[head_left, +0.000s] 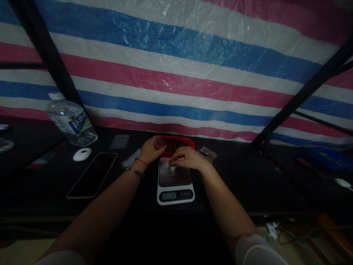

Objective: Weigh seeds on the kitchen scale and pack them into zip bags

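Observation:
A white kitchen scale [162,199] with a metal plate stands in front of me, its small display lit. On the plate sits a small round container [172,166] with brown bits at its top. My right hand [189,157] has its fingertips pinched at that container's top; whether they grip the rim or some bits, I cannot tell. Behind the scale lies a red tray [190,141] filled with small brown grains. At the tray's left end, my left hand [149,150] is closed around a small see-through reddish cup [159,143].
Small plastic bags [120,141] lie left of the tray, and a bag with brown contents [209,152] lies right. Farther left are a phone [92,176], a white oval object [82,154] and a large plastic bottle [72,123]. A striped sheet [176,70] hangs behind the black table.

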